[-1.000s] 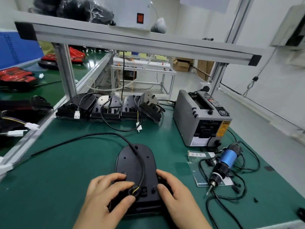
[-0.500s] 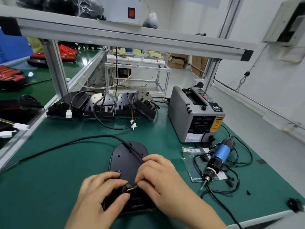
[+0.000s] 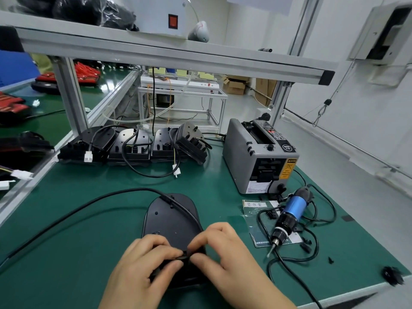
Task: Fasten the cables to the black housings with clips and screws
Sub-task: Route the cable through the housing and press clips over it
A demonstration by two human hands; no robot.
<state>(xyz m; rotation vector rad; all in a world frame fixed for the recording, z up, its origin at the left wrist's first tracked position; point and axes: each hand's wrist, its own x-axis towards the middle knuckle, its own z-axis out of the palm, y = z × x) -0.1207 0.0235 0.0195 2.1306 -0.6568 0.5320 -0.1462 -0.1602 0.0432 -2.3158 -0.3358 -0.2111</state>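
Both hands, left hand [image 3: 142, 264] and right hand [image 3: 225, 253], pinch the cable [image 3: 133, 189] over the housing [image 3: 171, 217] on the table [image 3: 78, 241], each grip clamped on it.

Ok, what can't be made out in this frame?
Head view only:
Whether a clip sits on the cable: left hand and right hand pinch it there, fingers covering it.
Black housing near end: under both hands.
Small black bits by the screwdriver: too small to tell screws from clips.
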